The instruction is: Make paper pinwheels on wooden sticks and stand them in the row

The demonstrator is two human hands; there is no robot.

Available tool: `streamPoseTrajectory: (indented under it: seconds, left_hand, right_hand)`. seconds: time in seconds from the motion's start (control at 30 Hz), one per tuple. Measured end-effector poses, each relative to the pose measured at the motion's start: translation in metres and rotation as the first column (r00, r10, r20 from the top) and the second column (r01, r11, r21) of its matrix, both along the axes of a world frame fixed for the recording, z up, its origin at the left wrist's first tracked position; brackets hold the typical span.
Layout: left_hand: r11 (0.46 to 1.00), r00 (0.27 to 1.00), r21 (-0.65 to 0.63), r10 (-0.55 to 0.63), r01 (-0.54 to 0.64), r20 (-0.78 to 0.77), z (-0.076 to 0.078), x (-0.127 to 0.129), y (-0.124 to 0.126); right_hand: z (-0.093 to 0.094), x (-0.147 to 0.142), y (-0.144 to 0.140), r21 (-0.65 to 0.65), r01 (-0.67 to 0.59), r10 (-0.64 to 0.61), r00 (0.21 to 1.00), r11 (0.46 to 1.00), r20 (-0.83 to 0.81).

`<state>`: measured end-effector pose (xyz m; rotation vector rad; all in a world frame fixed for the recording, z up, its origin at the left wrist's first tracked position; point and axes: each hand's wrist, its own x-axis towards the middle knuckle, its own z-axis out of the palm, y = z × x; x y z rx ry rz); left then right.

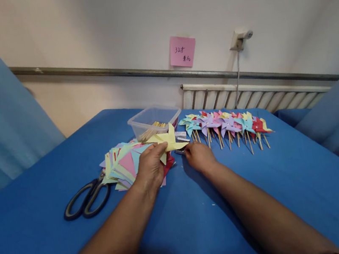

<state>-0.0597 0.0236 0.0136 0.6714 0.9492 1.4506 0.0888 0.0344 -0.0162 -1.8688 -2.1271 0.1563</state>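
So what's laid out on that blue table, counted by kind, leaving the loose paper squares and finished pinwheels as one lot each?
Scissors: 1
Clear plastic tub: 1
Stack of paper squares: 1
Row of finished pinwheels: 1
Yellow pinwheel in left hand: 1
Total: 5

A pink sticky note [182,51] stuck on the wall [109,29] bears handwriting. Its first line seems to start with the digits "32"; the remaining marks are too small to read.
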Motion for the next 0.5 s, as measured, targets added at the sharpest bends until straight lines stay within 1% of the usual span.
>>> streamPoseTrajectory:
  seconds: [0.13, 0.23, 0.33, 0.5]
  left_hand:
    - [1.0, 1.0, 0.016, 0.021, -0.021, -0.002, 0.0, -0.001, 0.001]
    - [1.0, 1.0, 0.015, 0.027, -0.027, -0.001, 0.001, -0.001, 0.001]
    - [1.0, 1.0, 0.002, 0.015, -0.015, 0.003, 0.001, -0.002, 0.001]
    - [0.999, 0.999, -0.005, 0.032, -0.032, 0.001, 0.0, -0.002, 0.001]
  right_hand:
    - [0.005, -0.001, 0.001, 0.043, 0.082, -0.081, 0.997, 0.996, -0.018]
    - [0.008, -0.001, 0.009, 0.013, 0.122, -0.121, 0.992, 0.992, -0.023]
    - [0.008, 0.0, 0.015, -0.029, 0.112, -0.112, 0.993, 0.993, -0.027]
    - [0.007, 0.002, 0.023, -0.109, 0.081, -0.086, 0.996, 0.991, -0.037]
